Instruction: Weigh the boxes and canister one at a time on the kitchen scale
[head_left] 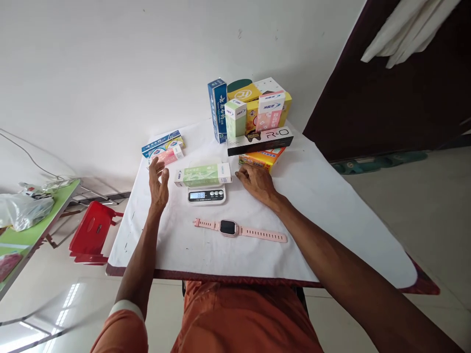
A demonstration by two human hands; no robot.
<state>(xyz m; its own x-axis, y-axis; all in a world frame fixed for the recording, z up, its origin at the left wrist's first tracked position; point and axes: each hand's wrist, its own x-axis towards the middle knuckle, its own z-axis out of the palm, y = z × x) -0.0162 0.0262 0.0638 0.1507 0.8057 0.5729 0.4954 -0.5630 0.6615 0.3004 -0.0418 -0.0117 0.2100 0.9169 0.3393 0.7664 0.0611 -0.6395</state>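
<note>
A long green and white box (203,174) lies across a small digital scale (206,195) whose display is lit. My left hand (158,182) is raised just left of the box, fingers stretched up and apart, holding nothing. My right hand (256,181) rests palm down on the white table cover (324,196) just right of the box, fingers spread, close to an orange box (262,158). A pink smartwatch (240,230) lies flat on the cover in front of the scale.
At the back stand a tall blue box (218,110), a green box (235,118), a pink and white box (270,111), yellow boxes (250,100) and a long black box (259,140). Small boxes (162,146) lie back left. A red stool (91,233) and a green table (25,235) are at the left.
</note>
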